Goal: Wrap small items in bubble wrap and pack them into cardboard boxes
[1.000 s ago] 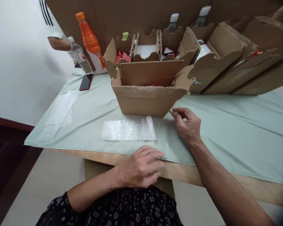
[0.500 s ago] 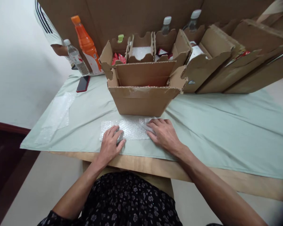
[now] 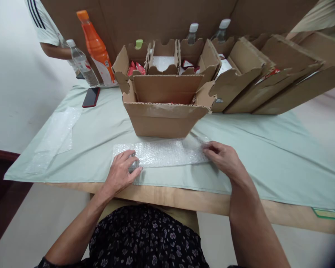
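Note:
A strip of bubble wrap (image 3: 162, 153) lies stretched sideways on the green cloth, in front of an open cardboard box (image 3: 163, 121). My left hand (image 3: 124, 169) rests on the strip's left end, fingers spread and pressing it down. At the other end, my right hand (image 3: 222, 156) pinches the wrap's right edge between thumb and fingers, its end slightly raised. Something red shows just inside the box's front rim; the rest of its contents is hidden.
Several cardboard boxes (image 3: 240, 87) stand in a row behind. More bubble wrap (image 3: 54, 134) lies at the left, near a phone (image 3: 91, 97). An orange bottle (image 3: 96, 46) and a clear bottle (image 3: 82, 63) stand at the back left, beside another person's arm (image 3: 54, 51).
My right hand has moved right, and the bubble wrap, folded over at that end before, now stretches out longer. My left hand stays on its left end. The view has shifted slightly.

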`<action>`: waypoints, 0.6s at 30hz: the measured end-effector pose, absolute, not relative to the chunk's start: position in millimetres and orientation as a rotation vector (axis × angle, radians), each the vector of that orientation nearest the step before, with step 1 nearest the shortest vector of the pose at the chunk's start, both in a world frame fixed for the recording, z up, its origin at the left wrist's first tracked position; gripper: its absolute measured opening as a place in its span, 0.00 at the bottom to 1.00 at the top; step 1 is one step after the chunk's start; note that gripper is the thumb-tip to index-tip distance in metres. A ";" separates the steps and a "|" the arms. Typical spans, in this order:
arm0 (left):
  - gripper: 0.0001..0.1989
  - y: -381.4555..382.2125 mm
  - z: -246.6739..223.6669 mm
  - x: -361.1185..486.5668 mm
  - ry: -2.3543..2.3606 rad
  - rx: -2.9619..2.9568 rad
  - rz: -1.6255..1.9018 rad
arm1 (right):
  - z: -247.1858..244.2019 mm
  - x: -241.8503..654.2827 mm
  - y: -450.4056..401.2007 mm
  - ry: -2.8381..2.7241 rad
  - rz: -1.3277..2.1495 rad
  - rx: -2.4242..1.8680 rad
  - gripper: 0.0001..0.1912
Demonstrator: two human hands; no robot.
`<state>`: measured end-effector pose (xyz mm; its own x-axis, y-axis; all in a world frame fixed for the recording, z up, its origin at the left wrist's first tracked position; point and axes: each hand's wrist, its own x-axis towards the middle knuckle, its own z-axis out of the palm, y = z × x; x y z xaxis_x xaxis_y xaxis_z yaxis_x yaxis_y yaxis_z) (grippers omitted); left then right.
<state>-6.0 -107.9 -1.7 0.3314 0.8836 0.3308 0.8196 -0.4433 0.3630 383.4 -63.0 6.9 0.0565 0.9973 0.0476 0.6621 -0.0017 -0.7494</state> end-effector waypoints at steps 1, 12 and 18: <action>0.08 -107.7 -0.6 -5.6 1.581 2.446 0.742 | 5.0 381.2 -62.9 -1.671 0.657 -1.733 0.10; 0.20 -90.7 8.9 34.4 1.629 2.476 0.893 | 17.6 368.9 -72.9 -1.581 0.673 -1.101 0.09; 0.32 -71.7 18.0 39.8 1.472 2.523 0.650 | 29.1 378.4 -75.9 -1.563 1.054 -0.824 0.08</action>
